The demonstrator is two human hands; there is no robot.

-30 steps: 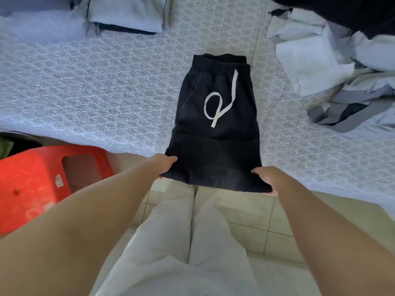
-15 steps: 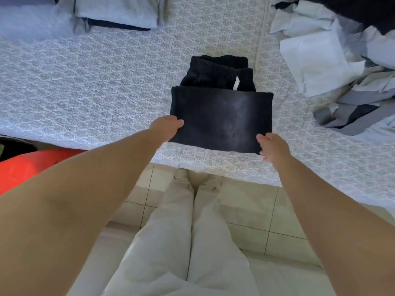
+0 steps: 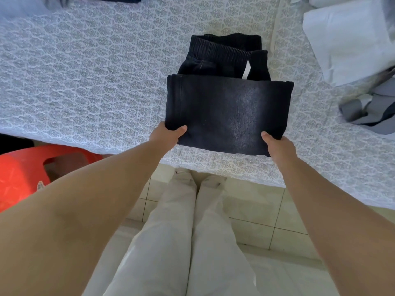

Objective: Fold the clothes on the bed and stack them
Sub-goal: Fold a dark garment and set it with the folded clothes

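Observation:
Black drawstring shorts (image 3: 226, 112) lie folded on the bed (image 3: 85, 82), the leg half laid over the waistband half. The elastic waistband and a bit of white drawstring show at the far end. My left hand (image 3: 168, 135) grips the near left corner of the fold, thumb on top. My right hand (image 3: 277, 146) grips the near right corner the same way. The fingers of both hands are hidden under the fabric.
A heap of unfolded white and grey clothes (image 3: 359, 50) lies at the right of the bed. Folded grey items (image 3: 32, 5) sit at the far left. A red plastic stool (image 3: 27, 169) stands on the tiled floor by my left leg.
The shorts' leg end was lifted from the bed edge and folded over toward the waistband, hiding the drawstring. Both hands now hold the near corners of the fold.

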